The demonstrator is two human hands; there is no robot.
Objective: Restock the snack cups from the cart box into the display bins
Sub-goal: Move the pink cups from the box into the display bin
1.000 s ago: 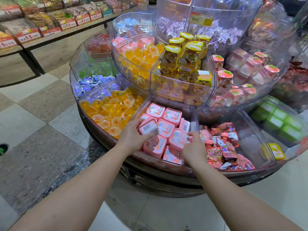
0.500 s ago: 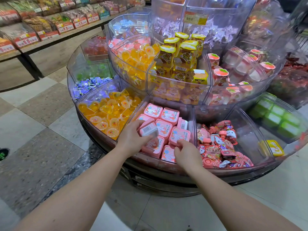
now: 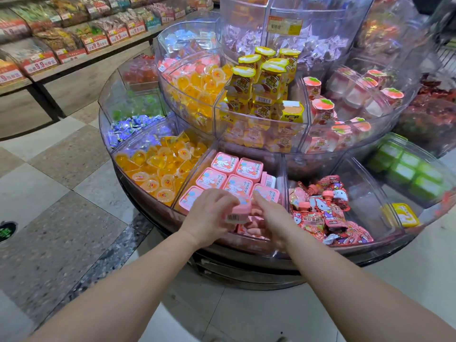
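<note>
Gripping hand: the left hand (image 3: pixel 209 213) has its fingers curled over a pink snack cup (image 3: pixel 238 212), which lies on its side with a barcode label facing the camera.
Held cup: it sits low over the front of the pink bin (image 3: pixel 192 169), just in front of the cups already laid there.
Other hand: the right hand (image 3: pixel 270 214) reaches into the same bin, fingers loosely extended beside the held cup; whether it touches the cup I cannot tell, as this part is blurred.
Stocked cups: pink square cups (image 3: pixel 237 175) lie lid-up in rows at the back of that bin, touching one another.
Left neighbour: a bin of orange jelly cups (image 3: pixel 158 166).
Right neighbour: a bin of red cartoon pouches (image 3: pixel 325 208).
Upper tier: yellow pudding cups (image 3: pixel 261 80) stand upright, with peach-lidded cups (image 3: pixel 320 107) to their right.
Far right: green boxes (image 3: pixel 404 166) and one yellow cup (image 3: pixel 402 214).
</note>
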